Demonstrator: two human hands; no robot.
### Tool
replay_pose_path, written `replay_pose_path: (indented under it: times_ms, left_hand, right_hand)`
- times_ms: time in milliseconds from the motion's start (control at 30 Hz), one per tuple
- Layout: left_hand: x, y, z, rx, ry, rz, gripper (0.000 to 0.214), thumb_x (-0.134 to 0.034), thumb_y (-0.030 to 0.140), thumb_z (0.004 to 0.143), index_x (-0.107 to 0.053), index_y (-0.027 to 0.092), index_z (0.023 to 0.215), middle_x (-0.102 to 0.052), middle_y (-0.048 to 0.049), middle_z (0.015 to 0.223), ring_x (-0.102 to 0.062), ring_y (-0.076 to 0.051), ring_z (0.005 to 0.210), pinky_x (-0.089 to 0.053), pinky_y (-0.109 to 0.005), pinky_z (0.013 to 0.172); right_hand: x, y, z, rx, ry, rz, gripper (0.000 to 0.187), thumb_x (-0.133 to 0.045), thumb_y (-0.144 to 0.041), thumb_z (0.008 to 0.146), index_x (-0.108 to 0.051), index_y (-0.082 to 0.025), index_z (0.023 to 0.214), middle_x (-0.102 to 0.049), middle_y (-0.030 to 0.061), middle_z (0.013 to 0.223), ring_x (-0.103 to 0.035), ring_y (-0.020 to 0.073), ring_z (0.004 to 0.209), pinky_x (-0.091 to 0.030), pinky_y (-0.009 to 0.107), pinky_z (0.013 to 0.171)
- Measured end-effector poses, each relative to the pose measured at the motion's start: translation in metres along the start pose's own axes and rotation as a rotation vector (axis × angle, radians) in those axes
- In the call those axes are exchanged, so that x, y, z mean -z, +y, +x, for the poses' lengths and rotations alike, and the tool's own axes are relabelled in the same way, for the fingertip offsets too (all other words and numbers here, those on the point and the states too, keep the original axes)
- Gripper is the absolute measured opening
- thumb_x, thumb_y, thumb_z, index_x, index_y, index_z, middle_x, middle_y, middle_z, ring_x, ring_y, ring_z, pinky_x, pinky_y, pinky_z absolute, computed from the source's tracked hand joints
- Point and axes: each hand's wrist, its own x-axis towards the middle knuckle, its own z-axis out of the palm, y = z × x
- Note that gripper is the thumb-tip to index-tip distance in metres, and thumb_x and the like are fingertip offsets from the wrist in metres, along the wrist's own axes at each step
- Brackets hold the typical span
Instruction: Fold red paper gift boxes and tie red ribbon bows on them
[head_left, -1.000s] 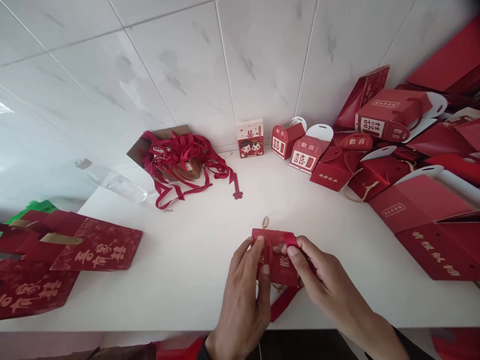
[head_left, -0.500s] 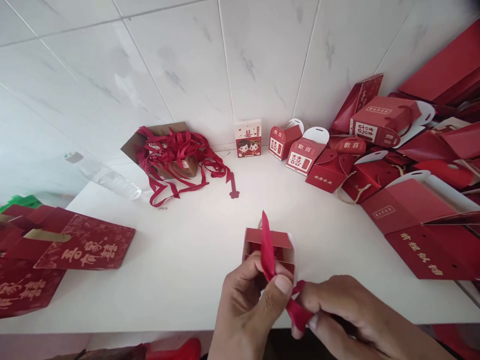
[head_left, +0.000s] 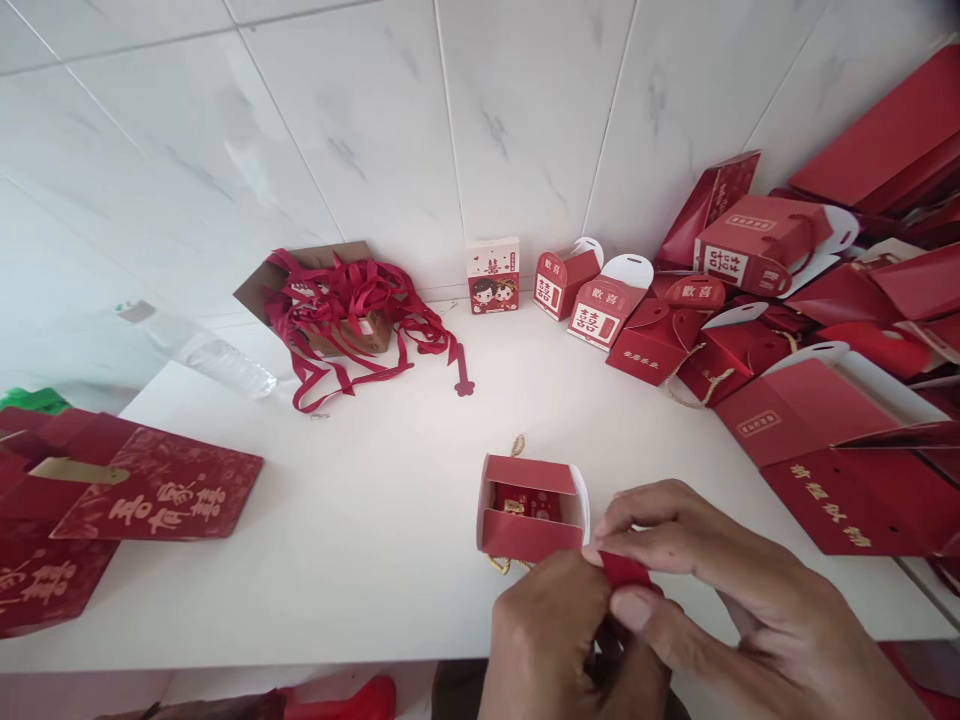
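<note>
A small red gift box (head_left: 531,505) lies open on the white table (head_left: 360,500), with a gold cord under it. Just in front of the box, my left hand (head_left: 562,640) and my right hand (head_left: 720,590) are pressed together near the table's front edge. Both pinch a piece of red ribbon (head_left: 626,572), of which only a short part shows between the fingers. Neither hand touches the box itself, as far as I can see.
A tangle of red ribbons (head_left: 352,310) on cardboard lies at the back left, beside a clear plastic bottle (head_left: 217,355). Flat red bags (head_left: 150,490) lie at the left. Several red gift boxes (head_left: 607,310) and bags (head_left: 840,440) crowd the back and right.
The hands let go of the small box, which now lies open on the table. They pulled the ribbon down and toward me and closed together around it.
</note>
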Motion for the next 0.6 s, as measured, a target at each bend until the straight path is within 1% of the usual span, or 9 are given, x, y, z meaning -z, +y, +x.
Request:
replay_pose_path:
  times_ms: [67, 133, 200, 233, 300, 367, 433, 500, 600]
  left_hand:
    - [0.008, -0.003, 0.003, -0.095, -0.006, 0.044, 0.015, -0.066, 0.01, 0.086, -0.072, 0.022, 0.094, -0.067, -0.0011, 0.075, -0.062, -0.015, 0.065, -0.05, -0.026, 0.057]
    - [0.022, -0.009, 0.007, -0.209, 0.045, 0.14, 0.028, -0.068, 0.013, 0.088, -0.068, 0.025, 0.114, -0.071, -0.0036, 0.093, -0.066, -0.019, 0.085, -0.057, -0.031, 0.074]
    - [0.038, -0.019, 0.014, -0.3, 0.087, 0.337, 0.038, -0.067, 0.016, 0.09, -0.062, 0.026, 0.127, -0.07, -0.0071, 0.115, -0.062, -0.025, 0.111, -0.056, -0.04, 0.092]
    - [0.045, -0.025, 0.017, -0.328, 0.086, 0.448, 0.038, -0.065, 0.017, 0.092, -0.061, 0.026, 0.129, -0.068, -0.0083, 0.125, -0.056, -0.028, 0.123, -0.053, -0.045, 0.099]
    - [0.054, -0.039, 0.025, -0.358, 0.027, 0.612, 0.038, -0.063, 0.018, 0.093, -0.059, 0.024, 0.13, -0.064, -0.0088, 0.135, -0.047, -0.032, 0.134, -0.044, -0.055, 0.111]
    - [0.055, -0.051, 0.03, -0.376, -0.038, 0.676, 0.034, -0.062, 0.015, 0.093, -0.061, 0.023, 0.126, -0.067, -0.0076, 0.13, -0.049, -0.032, 0.132, -0.037, -0.061, 0.116]
    - [0.05, -0.059, 0.032, -0.388, -0.046, 0.685, 0.028, -0.06, 0.011, 0.092, -0.063, 0.022, 0.117, -0.07, -0.0066, 0.117, -0.055, -0.03, 0.123, -0.038, -0.061, 0.114]
    - [0.043, -0.062, 0.031, -0.394, -0.015, 0.674, 0.024, -0.058, 0.008, 0.092, -0.065, 0.02, 0.111, -0.07, -0.0072, 0.109, -0.056, -0.03, 0.116, -0.046, -0.056, 0.106]
    - [0.033, -0.06, 0.029, -0.394, 0.024, 0.654, 0.023, -0.058, 0.006, 0.092, -0.066, 0.019, 0.11, -0.069, -0.0082, 0.105, -0.055, -0.03, 0.112, -0.051, -0.05, 0.095]
  right_hand:
    - [0.002, -0.001, 0.003, -0.042, 0.051, 0.08, 0.016, -0.065, -0.042, 0.097, -0.075, -0.03, 0.091, -0.072, 0.0082, 0.102, -0.072, 0.0269, 0.094, -0.065, 0.028, 0.068]
    - [0.008, 0.003, 0.007, -0.106, 0.116, 0.154, 0.023, -0.062, -0.046, 0.099, -0.073, -0.028, 0.09, -0.072, 0.0079, 0.092, -0.071, 0.026, 0.089, -0.064, 0.029, 0.07]
    - [0.016, 0.011, 0.011, -0.198, 0.159, 0.23, 0.032, -0.057, -0.052, 0.1, -0.068, -0.026, 0.086, -0.066, 0.0052, 0.076, -0.067, 0.023, 0.074, -0.061, 0.031, 0.067]
    - [0.019, 0.016, 0.013, -0.244, 0.147, 0.269, 0.036, -0.055, -0.054, 0.101, -0.065, -0.025, 0.083, -0.059, 0.0026, 0.069, -0.062, 0.0203, 0.065, -0.058, 0.031, 0.062]
    - [0.022, 0.026, 0.018, -0.344, 0.039, 0.317, 0.041, -0.053, -0.058, 0.101, -0.06, -0.023, 0.08, -0.045, -0.0028, 0.062, -0.048, 0.0144, 0.054, -0.047, 0.027, 0.052]
    - [0.02, 0.034, 0.021, -0.432, -0.118, 0.299, 0.044, -0.051, -0.06, 0.102, -0.058, -0.022, 0.08, -0.034, -0.0062, 0.062, -0.032, 0.0108, 0.051, -0.032, 0.025, 0.048]
    - [0.015, 0.039, 0.025, -0.475, -0.222, 0.24, 0.047, -0.049, -0.061, 0.102, -0.055, -0.021, 0.079, -0.026, -0.0071, 0.064, -0.022, 0.0106, 0.054, -0.023, 0.025, 0.048]
    - [0.01, 0.04, 0.027, -0.462, -0.256, 0.188, 0.049, -0.048, -0.062, 0.102, -0.053, -0.021, 0.077, -0.026, -0.007, 0.065, -0.02, 0.0109, 0.056, -0.021, 0.025, 0.049]
    - [0.005, 0.041, 0.031, -0.437, -0.261, 0.17, 0.049, -0.048, -0.061, 0.102, -0.056, -0.02, 0.078, -0.033, -0.0061, 0.066, -0.024, 0.0108, 0.057, -0.023, 0.025, 0.05]
